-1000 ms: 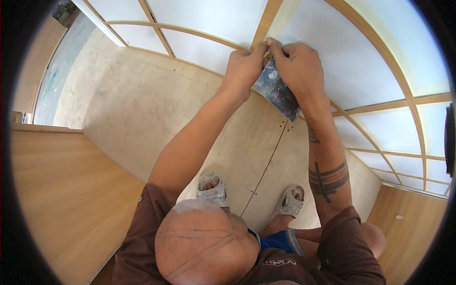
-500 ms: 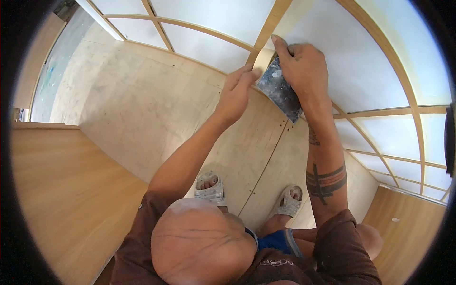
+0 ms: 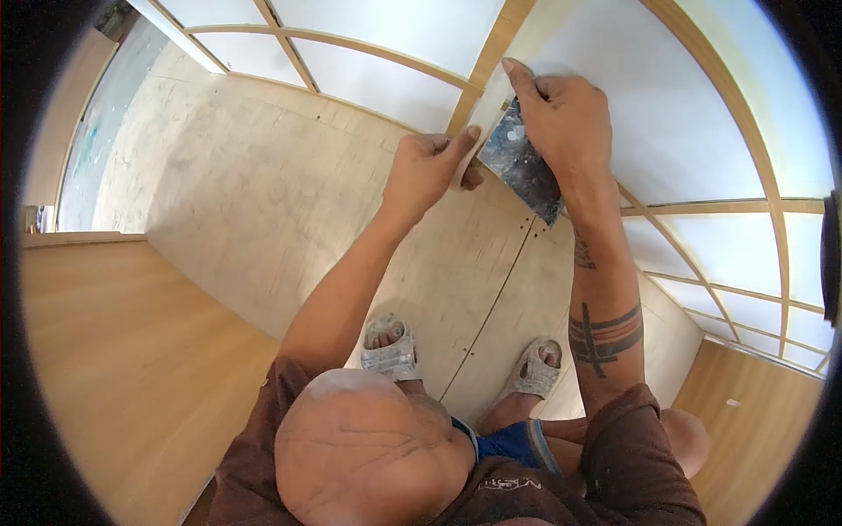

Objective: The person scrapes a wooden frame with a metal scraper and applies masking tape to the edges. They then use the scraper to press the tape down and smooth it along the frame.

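Note:
My left hand (image 3: 423, 171) pinches a thin pale strip (image 3: 495, 98) between thumb and fingers, one fingertip showing below it. That strip runs upward along a wooden bar (image 3: 502, 44) of the white-panelled lattice. Gripped in my right hand (image 3: 570, 123) is a dark, flat, paint-speckled rectangular sheet or blade (image 3: 524, 167); its exact kind cannot be told. The right thumb points up by the strip's upper part, near the bar. Most of the right fingers are hidden behind the hand.
Beneath me lies a pale plywood floor (image 3: 263, 193) with a dark seam. A wooden panel (image 3: 132, 342) stands at left, another (image 3: 745, 421) at lower right. My bent knee (image 3: 368, 447) is close in front, and my sandalled feet (image 3: 390, 351) rest on the floor.
My left hand has shifted slightly left and drawn away from the bar, opening a gap to the dark piece. My right hand has moved slightly up and right.

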Demonstrator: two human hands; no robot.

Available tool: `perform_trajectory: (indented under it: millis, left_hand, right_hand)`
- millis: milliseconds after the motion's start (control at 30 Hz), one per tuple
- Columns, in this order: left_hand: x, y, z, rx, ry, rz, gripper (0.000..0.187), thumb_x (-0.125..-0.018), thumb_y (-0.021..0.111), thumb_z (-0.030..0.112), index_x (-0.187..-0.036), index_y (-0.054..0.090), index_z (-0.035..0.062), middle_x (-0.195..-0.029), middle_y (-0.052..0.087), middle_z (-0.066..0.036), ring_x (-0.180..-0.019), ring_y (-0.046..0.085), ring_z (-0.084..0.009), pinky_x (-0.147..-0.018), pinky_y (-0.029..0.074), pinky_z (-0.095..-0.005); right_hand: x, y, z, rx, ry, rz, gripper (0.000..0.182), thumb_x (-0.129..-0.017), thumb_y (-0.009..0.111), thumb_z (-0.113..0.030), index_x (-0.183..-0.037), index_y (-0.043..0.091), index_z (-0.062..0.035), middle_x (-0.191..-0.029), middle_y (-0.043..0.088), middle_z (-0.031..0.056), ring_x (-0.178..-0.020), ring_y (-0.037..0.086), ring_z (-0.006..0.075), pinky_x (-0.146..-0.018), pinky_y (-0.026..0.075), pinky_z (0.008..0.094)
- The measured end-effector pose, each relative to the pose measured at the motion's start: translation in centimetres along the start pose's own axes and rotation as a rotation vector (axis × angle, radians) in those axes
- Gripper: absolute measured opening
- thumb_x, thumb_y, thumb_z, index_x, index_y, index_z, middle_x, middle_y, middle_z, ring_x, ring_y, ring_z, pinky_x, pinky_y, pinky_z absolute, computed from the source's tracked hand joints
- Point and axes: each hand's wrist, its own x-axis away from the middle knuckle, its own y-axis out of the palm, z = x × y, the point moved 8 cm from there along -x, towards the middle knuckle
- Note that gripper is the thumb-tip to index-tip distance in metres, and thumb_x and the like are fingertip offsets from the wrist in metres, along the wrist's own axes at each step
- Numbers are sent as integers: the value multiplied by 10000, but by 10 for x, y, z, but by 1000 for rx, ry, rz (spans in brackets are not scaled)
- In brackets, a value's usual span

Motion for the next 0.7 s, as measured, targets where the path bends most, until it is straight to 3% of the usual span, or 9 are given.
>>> perform_trajectory:
  millis: [200, 267, 300, 333, 367, 700]
  left_hand:
    - [-27, 6, -2, -53, 44, 29, 562, -1008, 710, 436, -684, 759, -21, -543, 641, -73, -503, 558, -105, -510, 441, -287]
    - [-36, 8, -17, 71, -18, 47, 564, -992, 727, 437, -671, 744, -26, -506, 589, -49, -475, 482, -101, -477, 390, -303]
    - [-38, 8, -18, 73, -20, 43, 564, -992, 727, 437, -671, 744, -26, -506, 589, -49, -475, 482, -101, -477, 390, -303]
    - [-40, 8, -22, 61, -47, 24, 518, -1002, 729, 428, -749, 758, -23, -597, 643, -58, -507, 546, -126, -501, 437, -303]
    - [-42, 8, -25, 48, -76, 6, 478, -1013, 730, 420, -827, 772, -19, -689, 697, -68, -539, 610, -151, -526, 484, -303]
    - [-43, 7, -23, 93, -129, -17, 477, -989, 771, 396, -957, 792, -79, -805, 747, -80, -707, 613, -113, -659, 490, -295]
  right_hand:
    - [-1, 5, 3, -17, 0, 12, 592, -983, 679, -530, -740, 743, 6, -622, 640, 168, -567, 575, 315, -629, 501, 419]
    - [0, 5, 3, -20, 12, -6, 580, -980, 682, -531, -755, 757, -1, -630, 650, 168, -572, 584, 317, -634, 506, 419]
    - [1, 7, 1, 2, 16, -31, 587, -981, 660, -546, -769, 767, -10, -691, 680, 199, -659, 640, 393, -681, 537, 472]
    - [2, 9, 1, 23, 19, -58, 595, -982, 637, -562, -783, 777, -19, -752, 709, 231, -746, 696, 469, -729, 569, 524]
    - [2, 11, 2, 24, 19, -59, 595, -982, 637, -562, -783, 777, -19, -752, 709, 231, -746, 696, 469, -729, 569, 524]
    - [4, 22, 6, 27, -17, -60, 550, -977, 657, -525, -789, 777, -21, -751, 702, 237, -752, 697, 466, -724, 569, 522]
